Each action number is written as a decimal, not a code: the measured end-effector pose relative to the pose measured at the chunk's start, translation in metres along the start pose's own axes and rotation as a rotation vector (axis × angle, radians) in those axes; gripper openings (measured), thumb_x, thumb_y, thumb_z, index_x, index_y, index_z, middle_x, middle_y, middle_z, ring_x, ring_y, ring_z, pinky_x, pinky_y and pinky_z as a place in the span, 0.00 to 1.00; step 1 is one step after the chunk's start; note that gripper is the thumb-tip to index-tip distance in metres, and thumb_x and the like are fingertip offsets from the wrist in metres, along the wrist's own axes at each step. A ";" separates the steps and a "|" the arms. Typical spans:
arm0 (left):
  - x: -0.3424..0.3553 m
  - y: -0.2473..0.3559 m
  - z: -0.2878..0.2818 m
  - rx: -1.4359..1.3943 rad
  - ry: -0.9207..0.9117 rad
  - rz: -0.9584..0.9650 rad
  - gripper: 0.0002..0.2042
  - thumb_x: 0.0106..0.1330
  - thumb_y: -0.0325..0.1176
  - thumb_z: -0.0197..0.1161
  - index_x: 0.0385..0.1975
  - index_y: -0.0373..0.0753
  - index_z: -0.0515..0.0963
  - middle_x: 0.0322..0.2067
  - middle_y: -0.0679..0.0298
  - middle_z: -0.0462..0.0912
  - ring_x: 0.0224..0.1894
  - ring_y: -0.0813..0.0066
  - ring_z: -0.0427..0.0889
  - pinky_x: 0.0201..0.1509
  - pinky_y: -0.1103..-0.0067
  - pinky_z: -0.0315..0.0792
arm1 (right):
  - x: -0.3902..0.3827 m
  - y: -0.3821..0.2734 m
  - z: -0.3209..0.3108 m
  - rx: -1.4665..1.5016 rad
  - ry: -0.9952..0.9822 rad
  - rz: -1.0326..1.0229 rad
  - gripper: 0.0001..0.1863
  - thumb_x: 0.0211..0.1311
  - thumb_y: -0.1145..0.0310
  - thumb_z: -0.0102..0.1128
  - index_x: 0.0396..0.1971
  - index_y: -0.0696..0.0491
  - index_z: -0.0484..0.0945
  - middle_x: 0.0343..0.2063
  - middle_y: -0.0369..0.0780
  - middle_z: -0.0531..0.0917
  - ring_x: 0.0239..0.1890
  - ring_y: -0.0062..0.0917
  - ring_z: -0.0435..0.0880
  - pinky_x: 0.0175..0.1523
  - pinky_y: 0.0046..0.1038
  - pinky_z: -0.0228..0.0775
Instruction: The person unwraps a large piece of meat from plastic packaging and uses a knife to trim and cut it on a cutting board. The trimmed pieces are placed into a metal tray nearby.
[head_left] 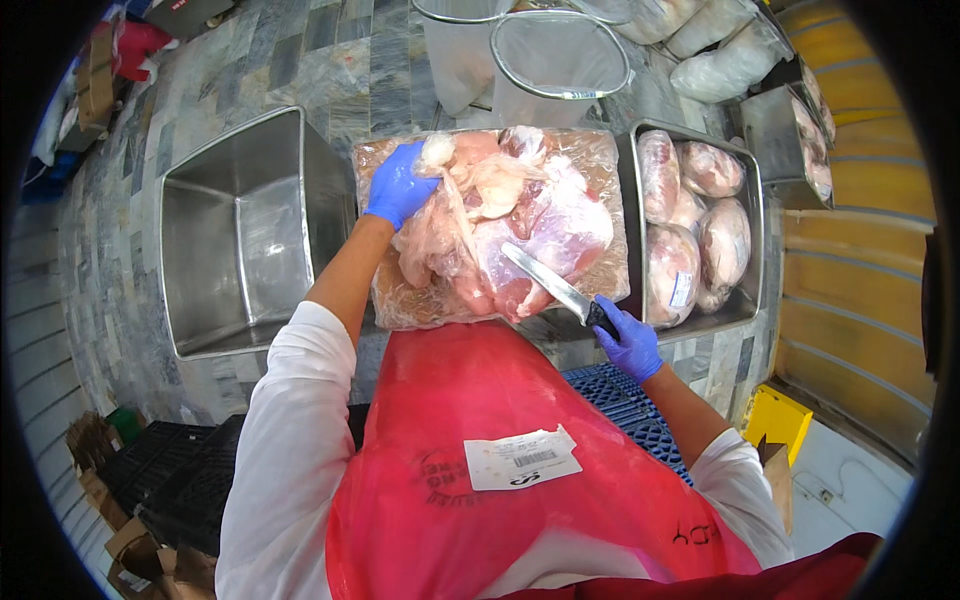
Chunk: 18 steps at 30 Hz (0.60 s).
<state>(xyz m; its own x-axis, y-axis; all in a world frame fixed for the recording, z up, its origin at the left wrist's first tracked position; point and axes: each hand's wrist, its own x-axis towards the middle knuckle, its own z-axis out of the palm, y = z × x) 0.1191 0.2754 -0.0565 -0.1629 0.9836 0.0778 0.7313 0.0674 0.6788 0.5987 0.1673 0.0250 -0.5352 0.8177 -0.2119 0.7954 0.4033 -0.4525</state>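
A large piece of raw meat (565, 215), pink with pale fat, lies spread on a plastic-wrapped brown box (602, 160) in front of me. My left hand (402, 186), in a blue glove, is closed on its upper left edge, beside a whitish knob and a pale, stretched strip. Some of those fingertips are hidden against the meat. In my right hand (632, 342), also gloved in blue, is a knife (548, 274) with a black handle. Its blade points up and left, over the lower right part of the meat.
A deep metal bin (235, 260) stands left of the box. To the right, another metal bin (757, 215) holds several wrapped meat pieces (725, 240). Hoop-rimmed clear bags (560, 80) stand beyond. A blue plastic pallet (625, 405) and a yellow object (780, 420) are low right.
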 end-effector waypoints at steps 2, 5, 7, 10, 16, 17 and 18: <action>0.000 -0.009 0.004 -0.005 0.035 0.037 0.27 0.60 0.46 0.68 0.59 0.42 0.78 0.56 0.51 0.81 0.58 0.50 0.79 0.65 0.64 0.72 | -0.002 -0.011 -0.012 -0.032 0.008 0.025 0.31 0.66 0.57 0.67 0.69 0.35 0.71 0.31 0.46 0.85 0.31 0.45 0.86 0.35 0.43 0.79; 0.002 -0.014 0.007 0.000 0.042 0.025 0.26 0.60 0.45 0.68 0.58 0.43 0.78 0.55 0.49 0.82 0.58 0.49 0.79 0.64 0.64 0.73 | -0.008 -0.056 -0.072 -0.075 -0.029 0.106 0.25 0.64 0.59 0.69 0.61 0.38 0.78 0.30 0.47 0.86 0.32 0.45 0.87 0.37 0.43 0.80; 0.004 -0.008 0.004 -0.013 0.003 0.026 0.26 0.60 0.46 0.68 0.58 0.43 0.78 0.55 0.49 0.82 0.58 0.48 0.79 0.64 0.63 0.73 | -0.022 -0.061 -0.100 -0.124 -0.013 0.136 0.22 0.63 0.61 0.69 0.57 0.41 0.79 0.31 0.47 0.87 0.33 0.46 0.87 0.38 0.44 0.80; 0.004 -0.009 0.004 0.007 -0.024 0.012 0.27 0.59 0.46 0.69 0.59 0.44 0.78 0.54 0.50 0.82 0.58 0.48 0.79 0.64 0.63 0.73 | -0.025 -0.084 -0.137 -0.079 -0.050 0.198 0.17 0.61 0.66 0.67 0.50 0.46 0.79 0.30 0.49 0.86 0.34 0.49 0.87 0.38 0.47 0.78; 0.002 -0.008 0.009 -0.079 0.008 -0.021 0.30 0.59 0.49 0.70 0.61 0.46 0.77 0.57 0.51 0.81 0.59 0.49 0.79 0.64 0.63 0.73 | 0.000 -0.137 -0.155 -0.512 -0.013 -0.058 0.25 0.67 0.61 0.64 0.64 0.40 0.75 0.30 0.46 0.84 0.30 0.44 0.86 0.33 0.44 0.77; 0.001 -0.009 0.009 -0.095 0.013 -0.031 0.30 0.59 0.49 0.70 0.62 0.46 0.77 0.58 0.51 0.80 0.59 0.49 0.79 0.64 0.63 0.73 | 0.004 -0.136 -0.154 -0.577 -0.016 -0.085 0.26 0.68 0.57 0.62 0.67 0.36 0.74 0.31 0.45 0.83 0.29 0.40 0.86 0.30 0.42 0.76; 0.001 -0.010 0.009 -0.086 0.016 -0.032 0.30 0.59 0.50 0.70 0.62 0.46 0.77 0.59 0.52 0.80 0.60 0.49 0.79 0.65 0.63 0.73 | 0.010 -0.142 -0.159 -0.613 -0.052 -0.083 0.26 0.69 0.57 0.62 0.66 0.36 0.75 0.30 0.45 0.84 0.29 0.40 0.86 0.30 0.42 0.76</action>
<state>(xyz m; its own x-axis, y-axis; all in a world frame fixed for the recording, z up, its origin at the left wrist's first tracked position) 0.1181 0.2774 -0.0697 -0.1964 0.9783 0.0657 0.6660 0.0839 0.7412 0.5260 0.1832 0.2248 -0.6030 0.7589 -0.2459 0.7611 0.6397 0.1077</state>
